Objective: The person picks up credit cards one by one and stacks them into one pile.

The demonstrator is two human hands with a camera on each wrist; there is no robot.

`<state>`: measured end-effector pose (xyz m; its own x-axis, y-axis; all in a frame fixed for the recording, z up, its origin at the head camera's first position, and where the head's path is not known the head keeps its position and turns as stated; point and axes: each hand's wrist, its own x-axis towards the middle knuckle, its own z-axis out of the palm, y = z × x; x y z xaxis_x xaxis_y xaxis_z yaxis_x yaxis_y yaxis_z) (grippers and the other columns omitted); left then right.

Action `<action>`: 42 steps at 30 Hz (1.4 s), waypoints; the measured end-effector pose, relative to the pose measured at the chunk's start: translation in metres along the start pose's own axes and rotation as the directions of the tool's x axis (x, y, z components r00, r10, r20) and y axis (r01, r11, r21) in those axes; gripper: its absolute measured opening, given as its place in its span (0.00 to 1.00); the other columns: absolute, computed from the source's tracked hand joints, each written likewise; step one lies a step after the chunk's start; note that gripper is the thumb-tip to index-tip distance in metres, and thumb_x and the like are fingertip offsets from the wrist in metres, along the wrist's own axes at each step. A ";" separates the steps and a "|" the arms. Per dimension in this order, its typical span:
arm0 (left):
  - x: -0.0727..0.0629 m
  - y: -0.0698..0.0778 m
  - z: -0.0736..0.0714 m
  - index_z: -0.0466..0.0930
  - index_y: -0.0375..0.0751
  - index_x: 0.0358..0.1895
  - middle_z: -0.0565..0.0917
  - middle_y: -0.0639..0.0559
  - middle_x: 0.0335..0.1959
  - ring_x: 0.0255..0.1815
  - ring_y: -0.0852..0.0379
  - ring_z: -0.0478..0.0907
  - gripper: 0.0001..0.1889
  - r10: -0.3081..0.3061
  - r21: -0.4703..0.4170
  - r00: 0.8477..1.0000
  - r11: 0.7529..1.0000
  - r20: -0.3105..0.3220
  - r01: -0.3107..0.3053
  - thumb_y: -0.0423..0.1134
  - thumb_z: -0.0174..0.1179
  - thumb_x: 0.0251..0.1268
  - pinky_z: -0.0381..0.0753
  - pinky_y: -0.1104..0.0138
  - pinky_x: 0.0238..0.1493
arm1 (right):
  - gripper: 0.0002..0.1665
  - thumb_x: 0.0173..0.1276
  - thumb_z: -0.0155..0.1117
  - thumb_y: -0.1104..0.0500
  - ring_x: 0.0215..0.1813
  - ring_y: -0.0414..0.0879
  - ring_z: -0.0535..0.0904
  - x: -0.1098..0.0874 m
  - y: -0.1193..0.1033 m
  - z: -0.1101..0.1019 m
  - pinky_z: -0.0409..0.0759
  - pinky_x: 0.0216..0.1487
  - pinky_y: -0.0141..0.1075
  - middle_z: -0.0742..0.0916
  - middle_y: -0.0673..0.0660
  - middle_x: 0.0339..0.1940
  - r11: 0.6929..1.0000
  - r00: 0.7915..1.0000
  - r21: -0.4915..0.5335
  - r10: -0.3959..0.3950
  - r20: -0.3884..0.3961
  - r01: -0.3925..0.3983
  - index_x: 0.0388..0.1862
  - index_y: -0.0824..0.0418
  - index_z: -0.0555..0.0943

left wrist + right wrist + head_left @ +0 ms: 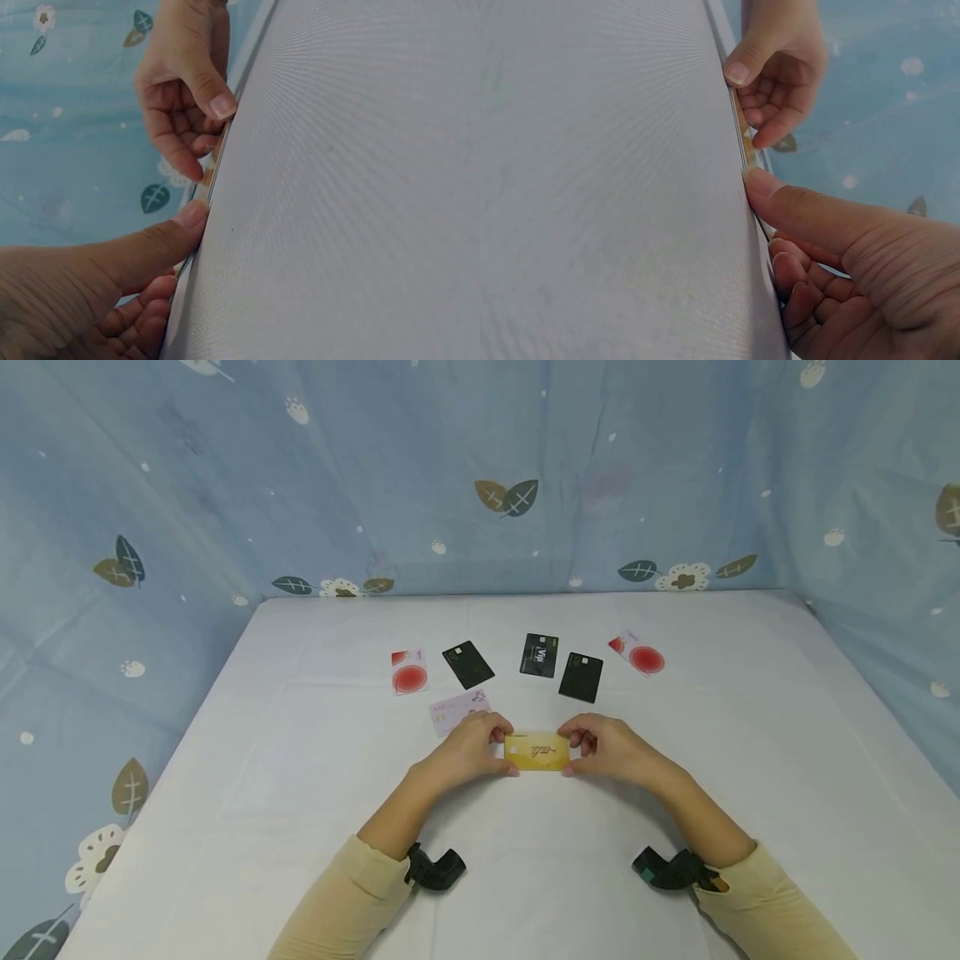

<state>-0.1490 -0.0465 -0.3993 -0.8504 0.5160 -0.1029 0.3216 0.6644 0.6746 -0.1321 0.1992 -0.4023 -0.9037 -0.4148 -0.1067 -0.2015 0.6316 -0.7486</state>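
Observation:
A gold card (537, 752) lies flat near the middle of the white table, long side across. At its left end my left hand (471, 750) pinches it, thumb at the near corner and forefinger at the far one. The right hand (613, 750) grips the right end in the same way. Seen edge-on in the left wrist view, the card (211, 169) is a thin strip low on the tabletop between both hands. Just beyond the left fingers is a pale pink card (453, 713), its lower right part overlapped by that hand.
Farther back lie a tilted black card (468, 665), a black VIP card (539, 656) and another black card (581, 677). White cards with red circles lie at the left (409, 678) and right (646, 659). A blue patterned curtain (420, 468) closes off the table's back.

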 end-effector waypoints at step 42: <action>-0.008 -0.010 -0.012 0.77 0.35 0.53 0.78 0.50 0.38 0.43 0.54 0.74 0.30 -0.046 -0.152 0.992 0.988 -0.118 0.028 0.39 0.76 0.43 0.74 0.61 0.51 | 0.32 0.49 0.77 0.58 0.34 0.44 0.71 0.003 -0.007 -0.005 0.73 0.33 0.29 0.78 0.54 0.34 0.999 0.999 -0.033 -0.039 -0.033 0.038 0.53 0.66 0.78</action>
<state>-0.1503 -0.0636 -0.3966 -0.9075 0.4174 -0.0472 0.2304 0.5885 0.7749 -0.1349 0.1966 -0.3940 -0.9071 -0.4172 -0.0561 -0.2478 0.6370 -0.7299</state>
